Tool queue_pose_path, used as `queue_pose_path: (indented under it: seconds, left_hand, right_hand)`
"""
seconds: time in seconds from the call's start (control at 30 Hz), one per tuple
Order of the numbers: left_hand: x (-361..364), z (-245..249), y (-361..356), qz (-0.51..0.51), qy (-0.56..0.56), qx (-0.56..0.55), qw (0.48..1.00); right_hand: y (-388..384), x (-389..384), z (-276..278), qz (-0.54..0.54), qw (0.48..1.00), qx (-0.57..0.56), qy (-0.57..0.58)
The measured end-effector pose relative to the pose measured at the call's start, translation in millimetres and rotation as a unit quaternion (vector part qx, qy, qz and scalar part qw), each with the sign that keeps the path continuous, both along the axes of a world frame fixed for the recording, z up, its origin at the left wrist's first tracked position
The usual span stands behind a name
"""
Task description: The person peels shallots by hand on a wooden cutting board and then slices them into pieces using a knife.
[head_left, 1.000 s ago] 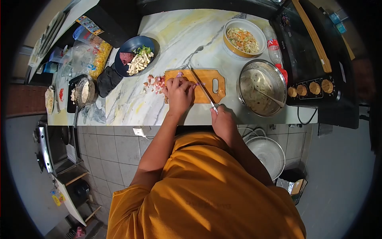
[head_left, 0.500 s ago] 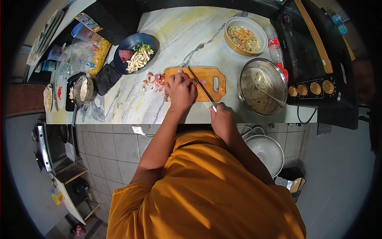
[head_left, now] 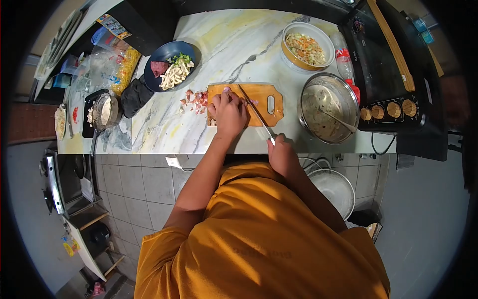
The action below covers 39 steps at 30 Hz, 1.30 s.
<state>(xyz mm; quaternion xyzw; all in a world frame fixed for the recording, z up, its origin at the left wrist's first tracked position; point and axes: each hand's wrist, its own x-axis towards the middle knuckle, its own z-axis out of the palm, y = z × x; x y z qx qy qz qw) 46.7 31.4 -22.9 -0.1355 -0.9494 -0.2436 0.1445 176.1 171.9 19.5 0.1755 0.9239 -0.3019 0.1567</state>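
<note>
My right hand (head_left: 282, 151) grips a knife (head_left: 259, 115) by its light handle, its blade slanting up and left across the wooden cutting board (head_left: 274, 92). My left hand (head_left: 229, 113) lies over the board just left of the blade, fingers curled down on a shallot (head_left: 227, 89), of which only a small purplish part shows past the fingertips. Small purple cut pieces (head_left: 255, 102) lie right of the blade. Reddish papery skins (head_left: 195, 100) are scattered beside the board's left edge.
A dark plate (head_left: 153, 84) with white strips, chopped greens and pink meat stands behind left. On the right are a steel bowl (head_left: 304, 119) with a spoon, a bowl of shredded vegetables (head_left: 306, 49), a plastic bottle (head_left: 342, 56) and an oven (head_left: 393, 97). A small pan (head_left: 106, 110) sits far left.
Both hands and the knife show only a slight shift to the right in view, along with the board. The left hand stays on the shallot and the right keeps its grip on the knife.
</note>
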Motion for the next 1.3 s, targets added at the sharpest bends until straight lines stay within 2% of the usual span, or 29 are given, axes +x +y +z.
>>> queue_pose_path:
  seconds: [0.17, 0.23, 0.33, 0.53, 0.63, 0.87, 0.97, 1.03, 1.17, 1.23, 1.3]
  left_hand:
    - [-1, -2, -1, -0.011, 0.006, 0.006, 1.0]
    - [1, -1, 0, -0.01, 0.015, 0.003, 1.0]
    - [3, 2, -3, -0.025, -0.015, 0.01, 1.0]
    - [4, -2, -3, -0.017, 0.016, 0.02, 1.0]
    - [6, -3, -4, -0.023, 0.024, 0.031, 0.999]
    - [8, -1, -5, -0.026, 0.035, 0.055, 0.998]
    - [11, 2, -8, -0.026, 0.032, 0.066, 0.997]
    - [11, 3, -10, -0.028, 0.026, 0.071, 0.997]
    - [11, 1, -11, -0.019, 0.017, 0.073, 0.997]
    - [10, 0, -10, -0.02, 0.017, 0.071, 0.997]
    - [9, -1, -8, -0.015, 0.013, 0.071, 0.997]
  right_hand:
    - [-2, -7, 2, -0.011, 1.0, 0.003, 0.002]
    - [-5, -9, -2, 0.012, 0.997, 0.016, 0.068]
    - [-1, 2, 10, 0.012, 0.999, 0.018, 0.043]
    - [1, 20, 12, -0.026, 1.0, -0.014, -0.006]
    - [-2, 5, 1, -0.003, 0.999, 0.013, 0.035]
    - [7, 4, 15, 0.0, 1.0, 0.016, 0.019]
    - [13, 18, 11, 0.022, 0.999, -0.018, 0.03]
    - [14, 21, 13, 0.012, 0.994, -0.041, 0.097]
    - [15, 14, 22, -0.015, 0.994, -0.078, 0.069]
    - [18, 11, 21, -0.049, 0.985, -0.14, 0.093]
    - [23, 10, 5, -0.058, 0.983, -0.137, 0.104]
